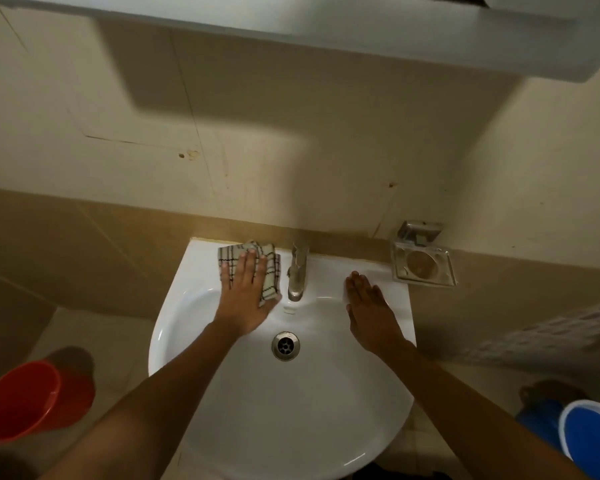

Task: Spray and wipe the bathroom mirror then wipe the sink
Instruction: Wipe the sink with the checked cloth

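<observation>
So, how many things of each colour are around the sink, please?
Red: 1, the bucket
Blue: 1, the basin
Checked cream: 1, the cloth
Metal: 3, the tap, drain, soap dish
Total: 6

down to your left there's a red bucket (25, 398) on the floor, and a blue bucket (591, 433) sits low on your right — partly cut off by the frame. a metal soap dish (423, 266) hangs on the beige tiled wall (257, 168) — looks like nothing's in it.
</observation>
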Action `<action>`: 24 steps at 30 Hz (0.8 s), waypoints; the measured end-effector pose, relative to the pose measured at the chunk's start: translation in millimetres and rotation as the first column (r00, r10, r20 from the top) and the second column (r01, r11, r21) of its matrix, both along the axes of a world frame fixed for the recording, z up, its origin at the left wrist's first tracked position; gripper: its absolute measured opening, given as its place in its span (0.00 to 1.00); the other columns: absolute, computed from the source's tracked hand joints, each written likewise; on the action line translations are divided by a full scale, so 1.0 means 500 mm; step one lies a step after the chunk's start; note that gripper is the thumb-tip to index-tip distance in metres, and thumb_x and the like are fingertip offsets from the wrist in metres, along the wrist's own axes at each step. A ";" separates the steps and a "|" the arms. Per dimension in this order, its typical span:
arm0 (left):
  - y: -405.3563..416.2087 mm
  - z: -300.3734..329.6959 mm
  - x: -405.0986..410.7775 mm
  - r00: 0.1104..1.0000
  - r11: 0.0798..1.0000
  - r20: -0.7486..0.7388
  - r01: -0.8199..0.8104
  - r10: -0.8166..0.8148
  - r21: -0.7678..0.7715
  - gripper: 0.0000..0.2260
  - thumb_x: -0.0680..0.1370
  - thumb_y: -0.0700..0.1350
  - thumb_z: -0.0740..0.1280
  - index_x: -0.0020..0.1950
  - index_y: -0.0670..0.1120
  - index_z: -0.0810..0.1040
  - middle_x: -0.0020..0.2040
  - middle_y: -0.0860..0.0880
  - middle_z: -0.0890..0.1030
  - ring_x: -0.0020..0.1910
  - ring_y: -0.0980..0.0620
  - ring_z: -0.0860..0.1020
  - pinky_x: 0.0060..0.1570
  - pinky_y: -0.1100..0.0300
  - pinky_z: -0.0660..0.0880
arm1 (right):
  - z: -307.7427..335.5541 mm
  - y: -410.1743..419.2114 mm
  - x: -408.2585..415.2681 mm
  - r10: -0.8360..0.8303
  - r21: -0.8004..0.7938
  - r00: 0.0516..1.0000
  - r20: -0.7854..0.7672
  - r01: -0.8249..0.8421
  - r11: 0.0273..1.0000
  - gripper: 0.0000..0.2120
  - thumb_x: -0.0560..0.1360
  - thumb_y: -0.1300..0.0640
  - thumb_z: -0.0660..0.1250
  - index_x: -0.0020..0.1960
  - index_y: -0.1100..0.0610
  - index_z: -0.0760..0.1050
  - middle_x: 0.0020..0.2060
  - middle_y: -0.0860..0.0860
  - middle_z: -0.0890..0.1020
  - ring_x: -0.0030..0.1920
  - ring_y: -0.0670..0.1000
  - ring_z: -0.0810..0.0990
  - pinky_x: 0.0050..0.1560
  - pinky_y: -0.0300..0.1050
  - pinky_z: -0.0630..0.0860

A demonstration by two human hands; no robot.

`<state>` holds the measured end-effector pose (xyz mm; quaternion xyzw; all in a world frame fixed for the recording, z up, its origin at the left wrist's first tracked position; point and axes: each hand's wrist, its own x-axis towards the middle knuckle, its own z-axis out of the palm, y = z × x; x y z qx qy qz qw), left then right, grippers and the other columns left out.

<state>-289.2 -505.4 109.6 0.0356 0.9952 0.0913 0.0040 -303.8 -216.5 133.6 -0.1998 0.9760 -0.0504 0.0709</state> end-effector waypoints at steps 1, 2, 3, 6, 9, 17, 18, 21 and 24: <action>0.013 0.001 -0.002 0.999 0.999 0.014 0.033 -0.033 -0.003 0.42 0.76 0.71 0.39 0.80 0.44 0.48 0.80 0.41 0.46 0.79 0.40 0.44 0.74 0.42 0.35 | 0.000 0.001 -0.001 0.002 0.003 1.000 0.001 -0.002 1.000 0.26 0.82 0.59 0.51 0.78 0.62 0.49 0.78 0.59 0.50 0.79 0.58 0.49 0.76 0.52 0.46; 0.025 0.000 -0.003 0.998 0.998 0.019 0.062 -0.062 -0.007 0.41 0.76 0.71 0.40 0.81 0.44 0.48 0.81 0.41 0.48 0.79 0.39 0.46 0.74 0.40 0.38 | -0.001 0.003 -0.001 0.005 0.004 1.000 -0.009 -0.005 1.000 0.25 0.82 0.59 0.51 0.78 0.63 0.53 0.78 0.60 0.54 0.78 0.59 0.53 0.76 0.53 0.50; 0.036 -0.001 -0.002 0.997 0.997 0.019 0.081 -0.081 -0.011 0.40 0.77 0.71 0.40 0.81 0.45 0.48 0.81 0.40 0.49 0.79 0.39 0.47 0.74 0.39 0.41 | -0.003 0.005 -0.001 0.005 0.001 1.000 -0.021 -0.005 1.000 0.25 0.80 0.59 0.51 0.76 0.64 0.57 0.77 0.61 0.58 0.77 0.60 0.58 0.75 0.55 0.55; 0.048 -0.006 0.007 0.994 0.993 0.000 0.114 -0.114 -0.022 0.36 0.78 0.69 0.40 0.80 0.50 0.38 0.81 0.40 0.47 0.80 0.39 0.46 0.74 0.38 0.41 | -0.014 0.011 0.001 0.019 0.002 1.000 -0.011 -0.019 1.000 0.27 0.78 0.58 0.53 0.75 0.64 0.61 0.75 0.61 0.62 0.75 0.61 0.62 0.73 0.56 0.58; 0.028 0.000 0.005 0.986 0.983 0.005 0.169 -0.169 -0.076 0.34 0.79 0.67 0.40 0.80 0.50 0.40 0.81 0.42 0.46 0.80 0.40 0.45 0.74 0.39 0.41 | -0.020 0.018 0.000 0.039 0.023 0.999 -0.035 -0.038 0.999 0.27 0.76 0.60 0.56 0.74 0.64 0.63 0.74 0.61 0.65 0.74 0.61 0.64 0.72 0.56 0.60; -0.051 0.015 -0.004 0.984 0.974 0.051 0.177 -0.171 -0.140 0.34 0.79 0.65 0.46 0.80 0.52 0.40 0.81 0.45 0.41 0.80 0.46 0.38 0.77 0.42 0.39 | -0.030 0.029 -0.004 0.070 0.033 0.993 -0.099 -0.067 0.997 0.27 0.75 0.62 0.60 0.74 0.64 0.63 0.74 0.62 0.65 0.74 0.61 0.64 0.76 0.48 0.44; -0.067 0.017 0.000 0.988 0.978 0.051 0.153 -0.148 -0.142 0.34 0.79 0.65 0.45 0.81 0.52 0.40 0.81 0.45 0.40 0.79 0.46 0.38 0.76 0.42 0.38 | -0.031 0.028 -0.004 0.082 0.036 0.991 -0.106 -0.079 0.996 0.27 0.75 0.62 0.60 0.74 0.65 0.63 0.74 0.62 0.65 0.74 0.62 0.65 0.78 0.51 0.48; -0.119 0.021 0.016 0.995 0.984 0.052 0.091 -0.084 -0.151 0.35 0.78 0.65 0.47 0.81 0.51 0.41 0.81 0.45 0.40 0.79 0.46 0.38 0.76 0.41 0.38 | -0.031 0.027 -0.007 0.096 0.026 0.988 -0.124 -0.093 0.995 0.26 0.77 0.63 0.59 0.74 0.65 0.62 0.74 0.62 0.64 0.74 0.62 0.64 0.73 0.57 0.59; -0.154 0.022 0.041 0.997 0.983 0.050 0.074 -0.066 -0.170 0.36 0.78 0.63 0.50 0.81 0.50 0.44 0.81 0.44 0.43 0.80 0.45 0.41 0.76 0.40 0.41 | -0.025 0.023 -0.005 0.073 0.014 0.994 -0.082 -0.073 0.997 0.27 0.80 0.63 0.59 0.76 0.64 0.57 0.77 0.61 0.57 0.77 0.60 0.56 0.75 0.56 0.53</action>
